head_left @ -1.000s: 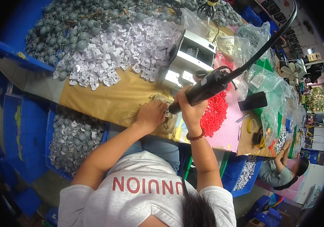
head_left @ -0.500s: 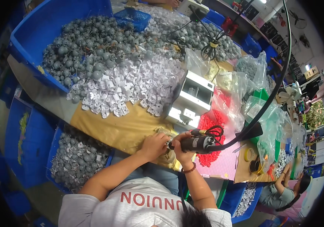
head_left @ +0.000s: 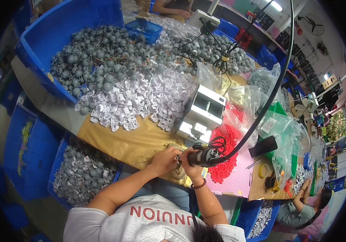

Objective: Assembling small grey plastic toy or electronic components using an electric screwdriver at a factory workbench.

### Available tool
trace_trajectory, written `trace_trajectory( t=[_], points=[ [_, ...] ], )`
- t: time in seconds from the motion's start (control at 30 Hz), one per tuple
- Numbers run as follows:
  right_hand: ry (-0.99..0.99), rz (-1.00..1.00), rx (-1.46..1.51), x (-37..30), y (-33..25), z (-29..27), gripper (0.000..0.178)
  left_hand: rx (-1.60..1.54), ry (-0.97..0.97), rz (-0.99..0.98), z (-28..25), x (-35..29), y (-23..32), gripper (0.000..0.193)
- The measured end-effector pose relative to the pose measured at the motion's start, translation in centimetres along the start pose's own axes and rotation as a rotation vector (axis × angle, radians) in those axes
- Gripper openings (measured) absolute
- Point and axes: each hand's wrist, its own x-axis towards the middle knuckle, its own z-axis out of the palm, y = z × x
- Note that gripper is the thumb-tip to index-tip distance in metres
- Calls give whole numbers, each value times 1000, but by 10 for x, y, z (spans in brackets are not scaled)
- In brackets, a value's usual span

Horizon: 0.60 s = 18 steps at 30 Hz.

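Note:
My right hand (head_left: 189, 163) is wrapped round a black electric screwdriver (head_left: 202, 157), its cord running up to the right. The tool lies tilted, its tip toward my left hand (head_left: 165, 160). My left fingers are pinched together at that tip, near the table edge; whatever small part they hold is hidden. Under both hands is the yellow-brown table covering (head_left: 128, 143). Beyond them lie a heap of small white plastic pieces (head_left: 140, 99) and a heap of grey round parts (head_left: 104, 60) with thin wires.
A white boxy device (head_left: 203, 113) stands just beyond the screwdriver, beside a pile of small red parts (head_left: 226, 165). Blue bins (head_left: 35, 52) flank the table on the left. A yellow tape roll (head_left: 264, 170), plastic bags and a co-worker (head_left: 300, 207) are to the right.
The view has shifted slightly, so the table sits a little lower. The screwdriver has tilted, its rear end now a bit lower and nearer to me. Both hands stay together.

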Motion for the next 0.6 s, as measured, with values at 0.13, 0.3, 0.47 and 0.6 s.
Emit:
trace_trajectory(
  t=[0.13,0.3,0.47,0.6],
  points=[
    [69,125,156,10,-41,3,16,25,-30,-31,-2,-2,1,30],
    [365,217,220,33,-50,-22,23,78,24,-29,1,-3,4,32],
    [681,179,149,51,-1,-72,34,111,61,23,4,-6,6,35],
    [702,124,72,32,31,-81,38,138,145,96,11,-14,2,35]
  ],
)
